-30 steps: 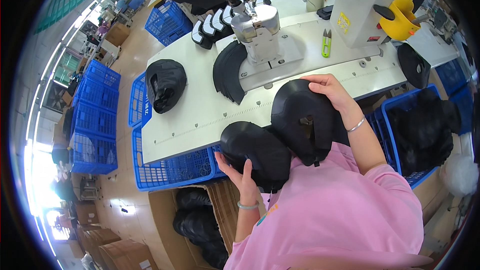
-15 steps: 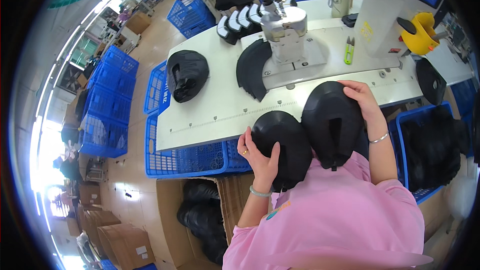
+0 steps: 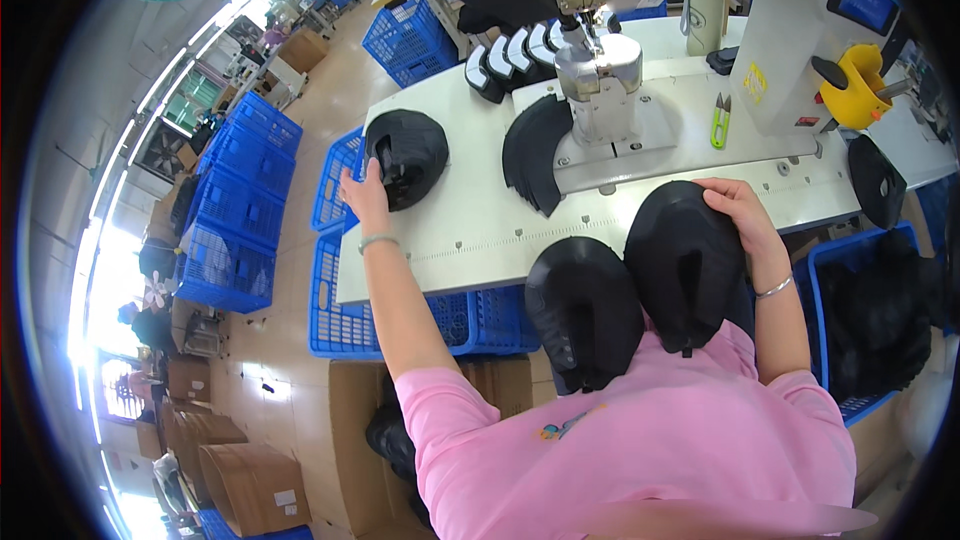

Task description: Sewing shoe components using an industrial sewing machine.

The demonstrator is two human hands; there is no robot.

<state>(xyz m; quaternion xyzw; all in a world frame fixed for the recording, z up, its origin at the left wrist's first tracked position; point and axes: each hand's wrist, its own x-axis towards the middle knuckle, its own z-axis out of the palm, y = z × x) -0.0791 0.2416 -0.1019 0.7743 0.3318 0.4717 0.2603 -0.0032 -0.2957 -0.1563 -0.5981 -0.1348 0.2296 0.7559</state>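
Observation:
Two black rounded shoe uppers, each with a long slit, stand side by side against my front at the table's near edge. My right hand (image 3: 743, 215) is closed on the outer side of the right shoe upper (image 3: 668, 215), fingertips on its upper edge. The left shoe upper (image 3: 565, 275) leans beside it with no hand on it. My left hand (image 3: 368, 202) is stretched out to another black shoe upper (image 3: 420, 150) on the table's left end. Its fingers are apart at that piece's left edge, with the thumb next to the opening.
A sewing machine (image 3: 600, 90) rises from the white table (image 3: 440, 265). Fanned black curved pieces (image 3: 535, 155), black-and-white pieces (image 3: 512, 58) and green thread snips (image 3: 720, 122) lie around it. Blue crates (image 3: 820, 280) flank the table; a cardboard box (image 3: 360, 440) stands below left.
My left hand has let go of the left shoe upper and reached left to the one lying on the table. My right hand keeps its hold. The whole view has shifted slightly.

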